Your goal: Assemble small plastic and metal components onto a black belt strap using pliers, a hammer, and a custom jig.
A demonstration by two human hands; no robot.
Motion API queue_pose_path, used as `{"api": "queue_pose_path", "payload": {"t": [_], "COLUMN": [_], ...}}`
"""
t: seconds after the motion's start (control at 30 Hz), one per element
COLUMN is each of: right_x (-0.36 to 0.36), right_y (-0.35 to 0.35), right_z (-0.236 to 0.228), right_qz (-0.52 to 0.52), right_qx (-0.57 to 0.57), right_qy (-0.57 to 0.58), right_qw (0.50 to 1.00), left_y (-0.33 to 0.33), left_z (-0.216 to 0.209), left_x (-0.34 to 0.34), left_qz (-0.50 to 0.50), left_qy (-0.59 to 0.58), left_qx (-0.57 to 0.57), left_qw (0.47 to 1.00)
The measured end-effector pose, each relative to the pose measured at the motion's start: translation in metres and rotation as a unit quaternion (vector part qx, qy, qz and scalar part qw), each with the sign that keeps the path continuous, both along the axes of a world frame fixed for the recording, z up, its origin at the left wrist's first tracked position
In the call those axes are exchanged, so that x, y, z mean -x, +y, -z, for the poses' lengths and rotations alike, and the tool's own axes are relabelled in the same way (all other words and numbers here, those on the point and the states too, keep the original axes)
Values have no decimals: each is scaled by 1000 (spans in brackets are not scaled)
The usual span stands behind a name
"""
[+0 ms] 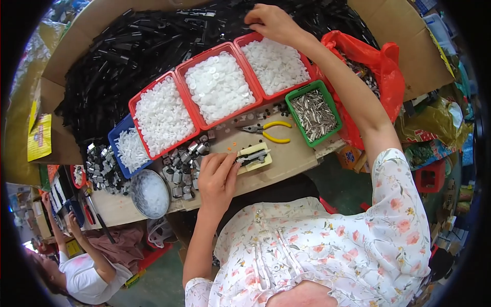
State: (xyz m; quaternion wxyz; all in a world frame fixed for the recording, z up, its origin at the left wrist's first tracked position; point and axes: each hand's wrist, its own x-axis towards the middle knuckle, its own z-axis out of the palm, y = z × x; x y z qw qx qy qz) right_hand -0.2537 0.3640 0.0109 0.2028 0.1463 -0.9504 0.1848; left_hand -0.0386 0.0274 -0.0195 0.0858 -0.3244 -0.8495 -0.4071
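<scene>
My left hand (217, 176) is closed, thumb and fingers pinched at the left end of a black piece with a white part on it (254, 157). That piece lies in a pale yellow block (258, 165) near the table's front edge. Far off at the back, my right hand (273, 23) hangs over a heap of long black plastic parts (153, 38). Its fingers are curled together, and what they hold, if anything, is hidden. Just behind the block lie pliers with yellow handles (276, 131).
Three red trays of small white parts (220, 87) stand mid-table. A green tray of metal pins (314, 112), a red bag (358, 51), a blue tray (130, 148), metal pieces (179, 171) and a round bowl (149, 194) surround them. Another person (87, 271) works at left.
</scene>
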Motion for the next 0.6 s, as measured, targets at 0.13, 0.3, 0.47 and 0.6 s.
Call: {"api": "queue_pose_path", "payload": {"t": [0.13,0.3,0.47,0.6], "right_x": [37,55,66,66], "right_y": [-37,-47,2,69], "right_z": [3,10,-2,-13], "right_qz": [12,17,67,173], "right_qx": [-102,-99,-97,-122], "right_qy": [-8,-37,14,8], "right_qw": [995,994,993,977], "left_y": [-15,-44,-80,-106], "left_z": [-13,-16,-27,-31], "left_x": [-4,-17,-35,-38], "left_qz": [-47,-111,-196,-266], "left_qy": [11,-5,-11,-22], "left_qx": [13,15,50,13], "left_qw": [999,994,979,964]}}
